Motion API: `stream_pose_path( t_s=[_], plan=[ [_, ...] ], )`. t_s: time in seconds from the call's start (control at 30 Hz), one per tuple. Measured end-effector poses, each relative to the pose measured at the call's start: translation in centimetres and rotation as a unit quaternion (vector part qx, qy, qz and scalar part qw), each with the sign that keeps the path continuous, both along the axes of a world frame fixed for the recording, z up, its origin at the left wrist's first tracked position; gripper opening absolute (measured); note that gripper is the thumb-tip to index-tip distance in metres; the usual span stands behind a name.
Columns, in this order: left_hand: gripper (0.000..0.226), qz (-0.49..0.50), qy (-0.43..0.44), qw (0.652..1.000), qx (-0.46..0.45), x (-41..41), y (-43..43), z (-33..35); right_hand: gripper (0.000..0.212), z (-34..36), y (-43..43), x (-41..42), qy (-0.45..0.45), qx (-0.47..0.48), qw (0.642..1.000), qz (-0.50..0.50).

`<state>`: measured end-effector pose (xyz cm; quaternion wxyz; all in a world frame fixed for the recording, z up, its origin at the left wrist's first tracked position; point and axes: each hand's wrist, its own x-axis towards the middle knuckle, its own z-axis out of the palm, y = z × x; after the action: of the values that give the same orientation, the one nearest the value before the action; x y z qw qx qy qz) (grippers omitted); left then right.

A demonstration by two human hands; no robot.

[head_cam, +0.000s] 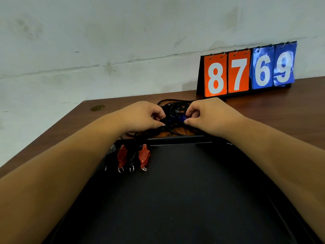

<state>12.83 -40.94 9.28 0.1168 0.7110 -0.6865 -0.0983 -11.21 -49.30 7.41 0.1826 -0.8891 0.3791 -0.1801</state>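
A tangle of black cords (173, 107) lies on the brown table just beyond a black tray (175, 199). Among the cords sits a small blue whistle (177, 118). My left hand (142, 117) has its fingers curled into the cords at the left of the tangle. My right hand (209, 115) pinches the blue whistle between thumb and fingers. Two red whistles (144, 157) with metal key rings lie in the tray's far left corner, next to dark ones that are hard to make out.
A flip scoreboard (246, 71) reading 8 7 6 9 stands at the back right of the table (281, 106) against a pale wall. The table's left edge runs diagonally past my left forearm. A small stain (97, 107) marks the far left corner.
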Motion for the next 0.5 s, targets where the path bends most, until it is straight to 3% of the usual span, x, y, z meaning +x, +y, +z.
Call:
stream_pose_path(
  t_s=[0.33, 0.5],
  plan=[
    [0.008, 0.062, 0.032, 0.996, -0.053, 0.2, 1.0, 0.6, 0.037, 0.8, 0.3, 0.0, 0.002, -0.010, 1.000, -0.005],
    [0.043, 0.061, 0.064, 0.996, -0.028, 0.3, 1.6, 0.9, 0.032, 1.0, 0.4, -0.2, -0.021, -0.023, 0.999, -0.014]
  ],
)
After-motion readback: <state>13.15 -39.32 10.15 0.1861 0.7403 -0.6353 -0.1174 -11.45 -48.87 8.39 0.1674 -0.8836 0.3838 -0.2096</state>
